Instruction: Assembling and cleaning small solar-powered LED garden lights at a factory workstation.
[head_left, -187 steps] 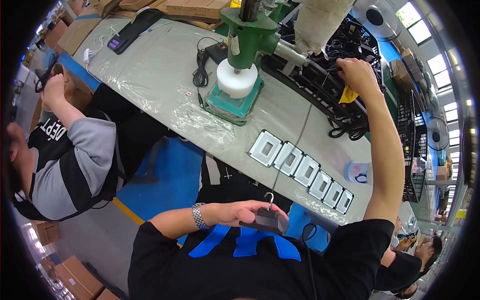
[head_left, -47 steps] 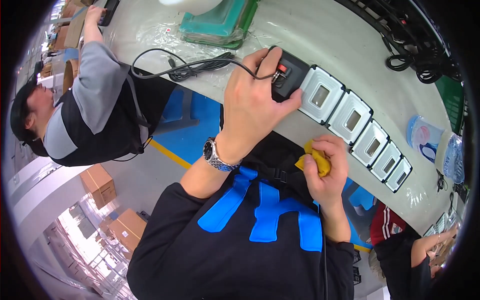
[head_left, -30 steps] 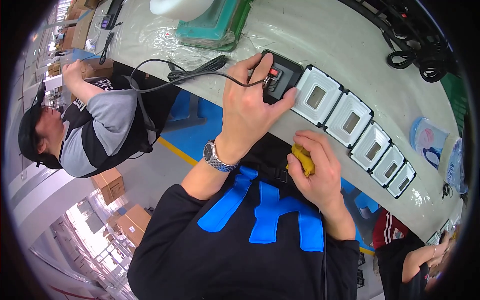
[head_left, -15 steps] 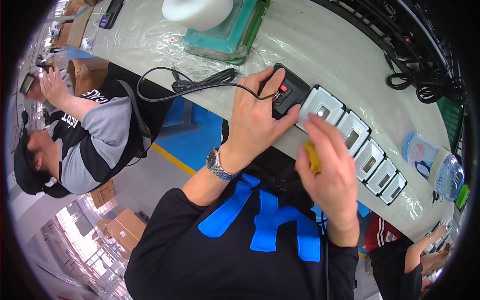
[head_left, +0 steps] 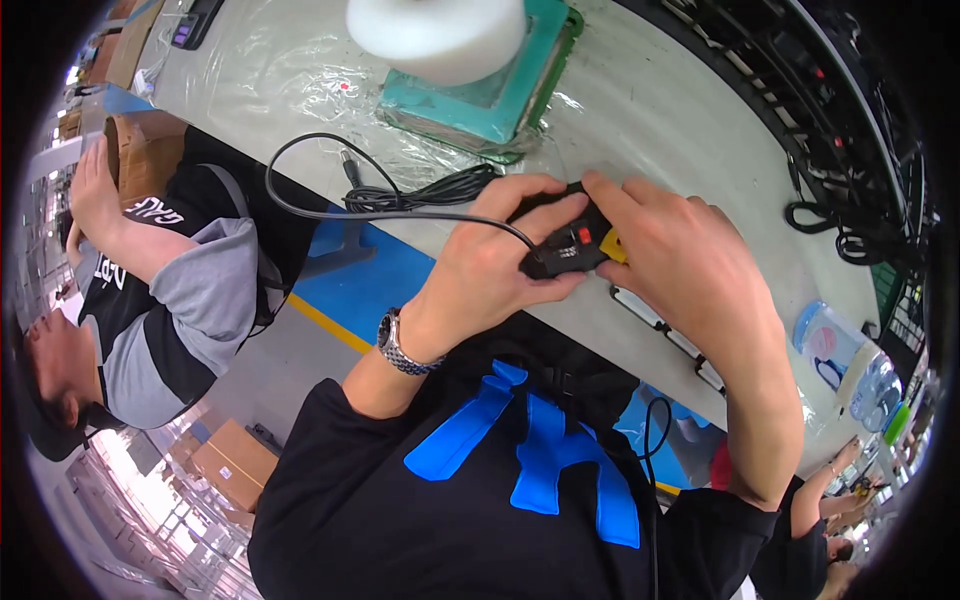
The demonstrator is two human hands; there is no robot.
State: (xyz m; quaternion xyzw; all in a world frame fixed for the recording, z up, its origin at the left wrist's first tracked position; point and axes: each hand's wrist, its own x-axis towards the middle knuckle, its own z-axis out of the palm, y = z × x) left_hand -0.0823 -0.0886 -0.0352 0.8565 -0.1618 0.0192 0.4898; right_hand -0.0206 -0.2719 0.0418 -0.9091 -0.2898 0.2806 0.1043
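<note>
While the left hand [head_left: 480,250] is curved around a black boxy device with a plain casing [head_left: 555,260], thumb along its near side and fingers over the far side, the right hand [head_left: 690,255] is bent over the device's right end. The right hand is mostly closed, pinching a crumpled yellow cloth [head_left: 614,247] against the device. A small red switch [head_left: 586,236] shows on the device between the hands; whether the device touches the surface below, I cannot tell.

A silver metal-banded wristwatch [head_left: 400,345] circles the left wrist. From the device, a thin black cable [head_left: 345,215] passes across the left hand and loops out to its left. Partly covered by the right hand and forearm, a row of white-and-black rectangular frames [head_left: 640,306] lies on the pale, plastic-covered tabletop [head_left: 660,110].

Beyond the left hand sits a bundled black cord [head_left: 440,190], and farther off, a thick white round block [head_left: 440,35] above a flat teal slab [head_left: 450,110]. To the right of the right hand stands a clear plastic bottle [head_left: 845,365]; farther out, past that hand, is a black plastic crate [head_left: 760,70]. Well left of the hands, a co-worker in a grey-and-black top [head_left: 190,330] raises a hand.
</note>
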